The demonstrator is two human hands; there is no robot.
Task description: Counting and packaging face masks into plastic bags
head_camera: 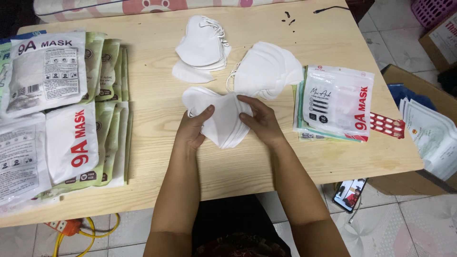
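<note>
White, soft and light, the stack of folded masks (220,121) at the frame's centre looks floppy and apt to slide apart, so the left hand (193,129) and right hand (261,121) pinch its opposite edges with closed fingers.

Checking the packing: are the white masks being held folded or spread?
Folded: the white fabric masks lie flat, stacked between both hands.

The counter (266,162) is pale wood with a smooth, faintly grained matt finish. The stack of face masks (223,121) looks like soft, matt white non-woven cloth. The mask packets (340,102) are glossy plastic film that catches the light. The floor tiles (419,223) look smooth and slightly shiny.
</note>
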